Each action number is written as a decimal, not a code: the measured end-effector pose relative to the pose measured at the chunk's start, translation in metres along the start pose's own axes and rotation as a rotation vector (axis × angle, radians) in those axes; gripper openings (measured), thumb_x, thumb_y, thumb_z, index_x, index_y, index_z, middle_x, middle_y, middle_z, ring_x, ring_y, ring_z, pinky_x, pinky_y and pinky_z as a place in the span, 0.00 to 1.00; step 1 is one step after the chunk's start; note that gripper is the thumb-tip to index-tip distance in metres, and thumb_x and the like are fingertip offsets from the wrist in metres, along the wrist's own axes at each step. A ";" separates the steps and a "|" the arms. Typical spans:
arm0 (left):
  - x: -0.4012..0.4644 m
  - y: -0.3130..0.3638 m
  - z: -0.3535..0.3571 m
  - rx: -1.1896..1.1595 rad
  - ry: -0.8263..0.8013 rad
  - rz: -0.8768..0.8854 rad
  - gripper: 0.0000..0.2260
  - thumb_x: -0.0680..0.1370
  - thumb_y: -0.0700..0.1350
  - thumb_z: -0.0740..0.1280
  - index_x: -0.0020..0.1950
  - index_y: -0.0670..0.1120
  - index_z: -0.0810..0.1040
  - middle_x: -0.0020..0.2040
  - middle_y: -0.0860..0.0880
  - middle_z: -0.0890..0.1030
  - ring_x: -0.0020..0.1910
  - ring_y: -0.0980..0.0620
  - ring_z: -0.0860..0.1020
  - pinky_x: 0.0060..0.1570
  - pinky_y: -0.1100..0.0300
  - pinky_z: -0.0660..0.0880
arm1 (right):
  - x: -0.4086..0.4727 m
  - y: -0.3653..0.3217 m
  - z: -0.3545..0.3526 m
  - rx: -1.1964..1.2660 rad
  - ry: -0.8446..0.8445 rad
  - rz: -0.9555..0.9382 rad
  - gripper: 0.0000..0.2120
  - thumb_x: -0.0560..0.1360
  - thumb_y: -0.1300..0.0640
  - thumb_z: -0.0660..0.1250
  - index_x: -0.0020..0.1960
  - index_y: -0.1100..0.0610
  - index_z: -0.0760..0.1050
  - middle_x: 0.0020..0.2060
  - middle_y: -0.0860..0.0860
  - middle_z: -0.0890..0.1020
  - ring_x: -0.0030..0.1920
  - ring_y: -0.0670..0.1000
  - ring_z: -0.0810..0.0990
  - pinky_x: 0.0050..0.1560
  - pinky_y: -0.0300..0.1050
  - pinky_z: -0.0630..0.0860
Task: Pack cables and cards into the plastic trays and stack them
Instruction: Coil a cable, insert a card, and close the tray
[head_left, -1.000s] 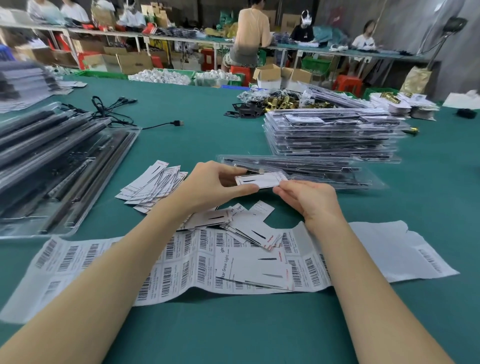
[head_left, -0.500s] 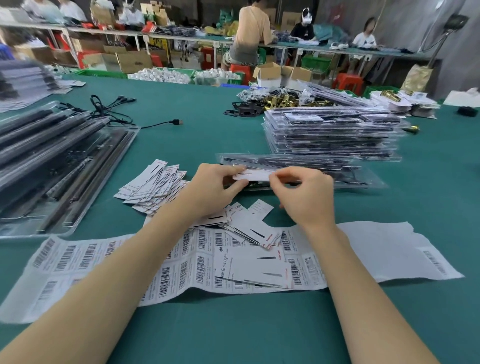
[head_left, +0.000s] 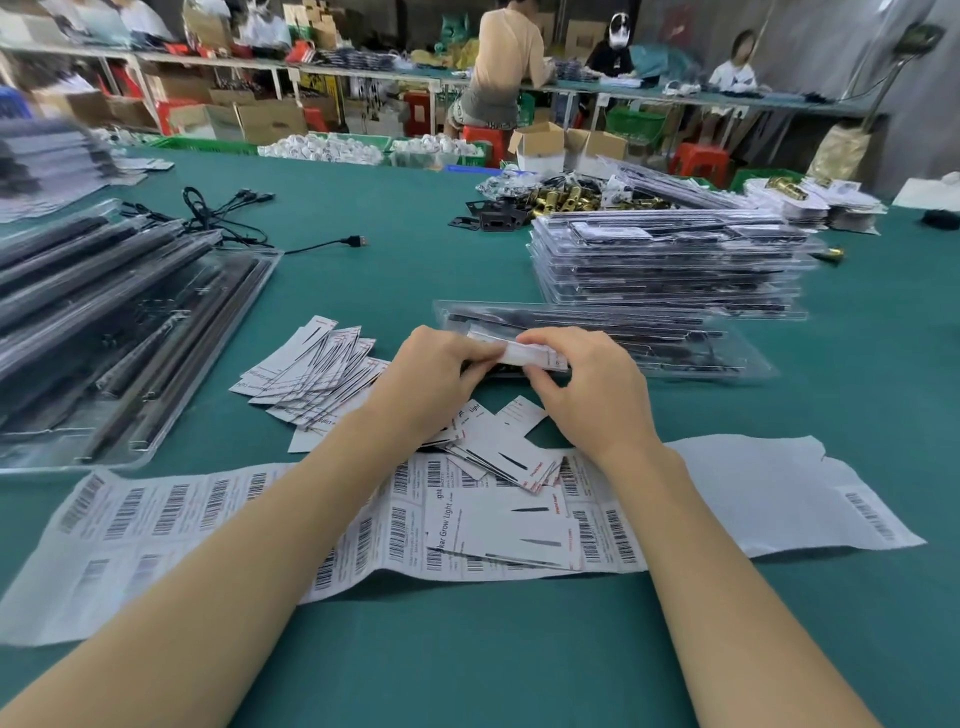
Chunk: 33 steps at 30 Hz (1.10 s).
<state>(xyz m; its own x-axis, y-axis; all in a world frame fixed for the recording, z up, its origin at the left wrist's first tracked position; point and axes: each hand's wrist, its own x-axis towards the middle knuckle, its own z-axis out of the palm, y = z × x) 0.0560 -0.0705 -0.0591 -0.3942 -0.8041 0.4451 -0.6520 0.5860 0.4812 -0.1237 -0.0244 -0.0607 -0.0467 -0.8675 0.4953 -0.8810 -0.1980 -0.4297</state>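
Head view: left hand (head_left: 441, 379) and right hand (head_left: 592, 395) both pinch 1 white card (head_left: 535, 355) over the clear tray (head_left: 727, 358) at 12 o'clock.

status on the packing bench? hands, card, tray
Left hand and right hand both pinch one white paper card. Card at near edge of clear plastic tray, not yet seated. Nothing blocking.

A teal-green cloth table top (head_left: 467, 649) carries a white paper sheet of black-striped barcode labels (head_left: 208, 525). White rectangular cards (head_left: 519, 525) bear black lettering and red marks. Clear plastic trays (head_left: 670, 270) show black contents. Brass-gold metal fittings (head_left: 561, 197) gleam behind.
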 end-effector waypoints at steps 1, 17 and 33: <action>-0.001 0.000 0.000 0.043 0.009 0.005 0.10 0.81 0.46 0.68 0.60 0.50 0.85 0.48 0.47 0.87 0.45 0.46 0.83 0.49 0.50 0.79 | 0.001 0.000 0.000 0.003 0.004 -0.002 0.12 0.78 0.51 0.67 0.60 0.42 0.80 0.57 0.39 0.82 0.57 0.47 0.75 0.53 0.46 0.73; 0.009 -0.006 -0.021 0.525 -0.294 0.074 0.17 0.86 0.54 0.52 0.72 0.69 0.69 0.58 0.52 0.83 0.46 0.47 0.79 0.36 0.56 0.70 | 0.004 0.011 0.008 0.116 -0.011 0.094 0.10 0.79 0.59 0.66 0.57 0.50 0.83 0.53 0.46 0.84 0.57 0.50 0.77 0.56 0.39 0.69; -0.002 -0.020 -0.015 -0.117 0.080 -0.180 0.03 0.73 0.44 0.77 0.43 0.52 0.89 0.38 0.65 0.83 0.41 0.68 0.81 0.50 0.79 0.72 | 0.003 0.010 0.005 0.167 0.005 0.116 0.14 0.77 0.64 0.64 0.56 0.51 0.84 0.54 0.45 0.84 0.57 0.50 0.76 0.56 0.42 0.71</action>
<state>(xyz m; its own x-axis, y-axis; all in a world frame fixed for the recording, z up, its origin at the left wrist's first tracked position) 0.0795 -0.0793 -0.0581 -0.2221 -0.8890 0.4004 -0.6256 0.4449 0.6409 -0.1301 -0.0313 -0.0674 -0.1461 -0.8869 0.4382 -0.7789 -0.1699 -0.6036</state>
